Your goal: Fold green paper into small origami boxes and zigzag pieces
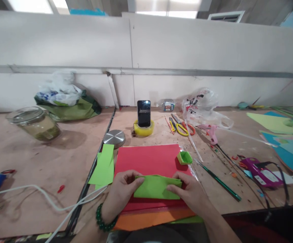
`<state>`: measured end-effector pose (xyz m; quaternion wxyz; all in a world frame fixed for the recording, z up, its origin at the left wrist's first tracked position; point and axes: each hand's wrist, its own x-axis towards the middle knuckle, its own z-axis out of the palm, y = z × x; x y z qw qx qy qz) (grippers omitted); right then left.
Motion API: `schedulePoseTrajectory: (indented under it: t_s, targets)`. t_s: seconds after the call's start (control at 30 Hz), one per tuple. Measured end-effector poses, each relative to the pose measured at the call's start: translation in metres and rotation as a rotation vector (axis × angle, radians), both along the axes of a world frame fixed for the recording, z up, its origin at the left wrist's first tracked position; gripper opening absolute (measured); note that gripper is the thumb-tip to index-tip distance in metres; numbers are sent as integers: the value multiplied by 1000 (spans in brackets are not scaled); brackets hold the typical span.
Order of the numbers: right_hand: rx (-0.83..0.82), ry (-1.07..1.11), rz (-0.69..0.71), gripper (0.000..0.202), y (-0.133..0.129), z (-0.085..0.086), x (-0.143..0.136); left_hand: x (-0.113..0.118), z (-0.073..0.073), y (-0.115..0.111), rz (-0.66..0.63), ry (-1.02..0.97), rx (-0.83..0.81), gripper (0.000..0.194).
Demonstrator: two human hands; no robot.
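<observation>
A folded strip of green paper (pixel 152 189) is held lengthwise above a stack of red paper (pixel 148 157). Its left end is pinched between the thumb and fingers of my left hand (pixel 122 189), which has a dark green bead bracelet (pixel 101 219) at the wrist. My right hand (pixel 190 192) grips the other end, thumb on the near face and fingers behind. On the upper right of the red paper sits a small folded green paper box (pixel 184 158), its top open. More green paper strips (pixel 103 167) lie to the left of the stack.
A phone (pixel 144 114) stands in a yellow tape roll (pixel 143 129), beside a round metal lid (pixel 114 137). Scissors (pixel 181 130), a pink glue gun (pixel 213 133), a green pen-like tool (pixel 219 182) and a purple power strip (pixel 260 173) lie rightward. A glass jar (pixel 38 125) and white cable (pixel 45 199) are left.
</observation>
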<state>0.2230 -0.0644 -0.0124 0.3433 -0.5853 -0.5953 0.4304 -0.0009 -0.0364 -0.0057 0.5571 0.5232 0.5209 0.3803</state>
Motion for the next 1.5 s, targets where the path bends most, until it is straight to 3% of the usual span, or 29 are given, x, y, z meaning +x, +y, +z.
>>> schedulePoseTrajectory:
  t_s: [0.33, 0.83, 0.97, 1.1, 1.2, 1.33, 1.43, 1.5]
  targets:
    - [2, 219, -19, 43, 0, -8, 4, -2, 2, -1, 10, 20, -13, 26]
    - [56, 124, -72, 44, 1, -5, 1, -4, 4, -1, -42, 164, 22, 31]
    - [85, -2, -70, 38, 0, -5, -1, -5, 4, -2, -123, 322, 157, 28]
    - [135, -271, -38, 36, 0, -11, -5, -6, 10, 0, -243, 670, 320, 18]
    - [197, -483, 9, 36, 1, -16, -8, -5, 15, 5, -367, 891, 343, 15]
    - [320, -681, 43, 32, 0, -20, -13, -3, 19, 10, -479, 1017, 354, 14]
    - [413, -755, 50, 33, -1, -23, -16, -1, 18, 12, -542, 1112, 527, 22]
    - [432, -777, 52, 34, -2, -24, -16, -2, 16, 15, -708, 1064, 663, 31]
